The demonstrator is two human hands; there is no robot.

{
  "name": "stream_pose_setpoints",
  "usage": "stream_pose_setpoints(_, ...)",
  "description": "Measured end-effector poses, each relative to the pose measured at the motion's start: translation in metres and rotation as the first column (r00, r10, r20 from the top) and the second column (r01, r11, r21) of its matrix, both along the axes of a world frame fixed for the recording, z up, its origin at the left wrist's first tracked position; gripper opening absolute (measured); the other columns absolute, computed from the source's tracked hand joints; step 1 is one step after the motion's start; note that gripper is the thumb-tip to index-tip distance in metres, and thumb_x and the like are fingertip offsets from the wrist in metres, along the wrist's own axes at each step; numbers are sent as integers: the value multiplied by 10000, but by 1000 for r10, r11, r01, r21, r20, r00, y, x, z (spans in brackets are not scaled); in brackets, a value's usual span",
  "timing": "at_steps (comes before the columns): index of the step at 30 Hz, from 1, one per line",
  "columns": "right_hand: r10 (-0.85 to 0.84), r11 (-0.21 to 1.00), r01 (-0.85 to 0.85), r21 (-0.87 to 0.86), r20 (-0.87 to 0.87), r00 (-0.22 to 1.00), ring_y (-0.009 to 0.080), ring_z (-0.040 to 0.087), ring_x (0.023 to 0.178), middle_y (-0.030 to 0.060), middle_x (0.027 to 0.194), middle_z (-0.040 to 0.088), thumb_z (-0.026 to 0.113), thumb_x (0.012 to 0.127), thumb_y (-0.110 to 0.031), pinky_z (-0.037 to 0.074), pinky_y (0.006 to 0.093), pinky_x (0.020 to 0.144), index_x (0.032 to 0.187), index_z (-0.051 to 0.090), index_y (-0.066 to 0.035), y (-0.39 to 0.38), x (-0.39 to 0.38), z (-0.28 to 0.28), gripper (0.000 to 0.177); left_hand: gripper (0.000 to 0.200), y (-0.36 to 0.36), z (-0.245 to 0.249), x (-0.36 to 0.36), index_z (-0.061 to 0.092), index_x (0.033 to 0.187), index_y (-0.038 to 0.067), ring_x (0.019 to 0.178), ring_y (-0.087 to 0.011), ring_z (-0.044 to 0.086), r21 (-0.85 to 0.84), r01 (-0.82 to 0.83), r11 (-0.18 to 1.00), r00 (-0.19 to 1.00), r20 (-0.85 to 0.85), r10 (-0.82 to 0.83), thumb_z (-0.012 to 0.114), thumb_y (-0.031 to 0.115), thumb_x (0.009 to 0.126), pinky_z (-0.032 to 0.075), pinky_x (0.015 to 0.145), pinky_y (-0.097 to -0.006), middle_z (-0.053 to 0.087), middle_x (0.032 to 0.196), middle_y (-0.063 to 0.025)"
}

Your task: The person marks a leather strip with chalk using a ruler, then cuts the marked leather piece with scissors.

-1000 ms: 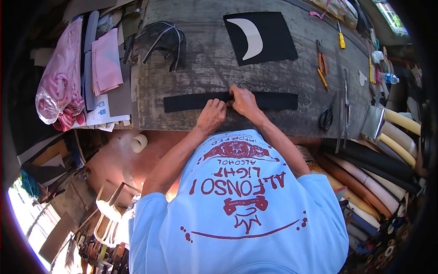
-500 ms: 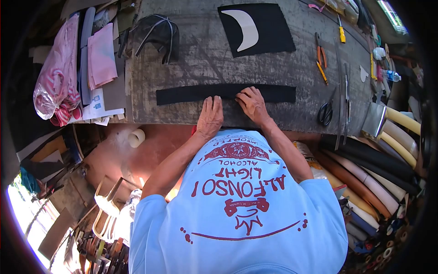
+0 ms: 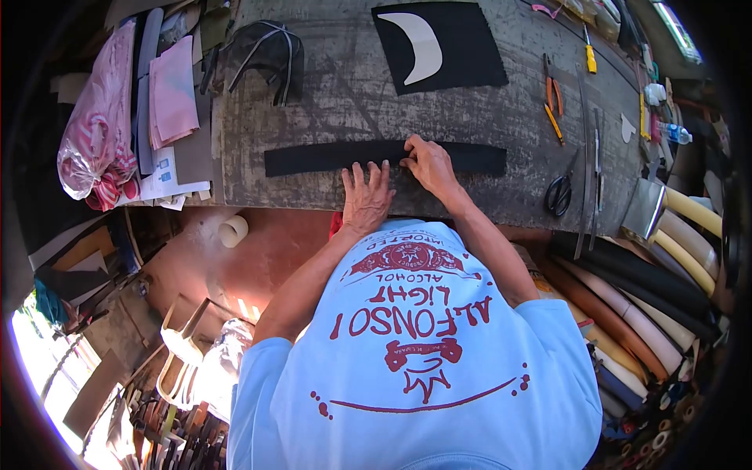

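A long black fabric strip (image 3: 313, 159) lies flat across the worktable near its front edge. My left hand (image 3: 366, 200) rests with its fingers spread, the tips at the strip's lower edge. Just to the right, my right hand (image 3: 431, 166) is curled over the middle of the strip, thumb and fingers drawn together on the cloth. Its exact pinch is partly hidden by the knuckles. Farther back is a black fabric square (image 3: 474, 51) with a white crescent-shaped template (image 3: 425, 48) on top.
At the right of the worktable (image 3: 329, 102) lie scissors (image 3: 558, 196), pliers (image 3: 553, 86), a yellow pencil (image 3: 554, 124), a screwdriver (image 3: 589, 51) and metal rulers. Dark mesh with pale trim (image 3: 270, 59) sits back left, near pink sheets (image 3: 174, 94). Rolled material (image 3: 627, 313) is stacked lower right.
My left hand has shifted slightly right and its fingers have spread, now lower on the strip. My right hand has moved up a little and curled more. The strip stays almost in place.
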State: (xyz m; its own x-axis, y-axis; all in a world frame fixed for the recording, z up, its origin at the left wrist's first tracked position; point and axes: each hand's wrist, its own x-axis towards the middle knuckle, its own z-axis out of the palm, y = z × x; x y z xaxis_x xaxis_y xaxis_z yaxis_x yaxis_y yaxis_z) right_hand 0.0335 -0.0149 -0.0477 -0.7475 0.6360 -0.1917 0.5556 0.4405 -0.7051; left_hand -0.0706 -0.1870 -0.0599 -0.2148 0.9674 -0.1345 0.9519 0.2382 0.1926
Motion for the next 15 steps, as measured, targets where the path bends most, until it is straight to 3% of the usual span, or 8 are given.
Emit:
stream_pose_setpoints(4, -6, 998, 13, -64, 101, 995, 394, 689, 830, 178, 842, 704, 780, 785, -129, 514, 492, 716, 983, 608, -62, 6, -7, -1, 271, 732, 3, 3, 4, 384, 1518, 60, 1303, -463, 376, -63, 7, 998, 999, -50, -10, 625, 435, 938, 302, 1089, -652, 425, 1398, -195)
stream_pose_setpoints(7, 18, 996, -20, 92, 28, 999, 405, 674, 828, 173, 840, 701, 769, 787, -144, 507, 513, 719, 986, 605, -67, 2, 0, -10, 269, 761, 3, 2, 2, 369, 1528, 55, 1313, -457, 363, -94, 21, 995, 998, -59, -27, 602, 479, 941, 277, 1102, -661, 425, 1399, -192)
stream_pose_setpoints(10, 112, 971, -90, 221, -93, 989, 327, 618, 971, 115, 954, 659, 751, 811, -142, 469, 437, 849, 1004, 631, -70, -6, 17, 5, 239, 762, 3, 6, -1, 362, 1531, 58, 1311, -451, 366, -85, 29, 996, 999, -18, -31, 608, 471, 940, 271, 1104, -655, 425, 1397, -190)
stream_pose_setpoints(15, 31, 855, 36, 518, -120, 992, 296, 585, 1002, 101, 1011, 613, 735, 831, -116, 447, 425, 886, 1058, 677, -61, -5, 85, 3, 241, 707, -1, 6, -3, 390, 1516, 67, 1287, -440, 406, 0, 42, 999, 998, -36, -42, 616, 415, 944, 263, 1111, -625, 464, 1387, -202)
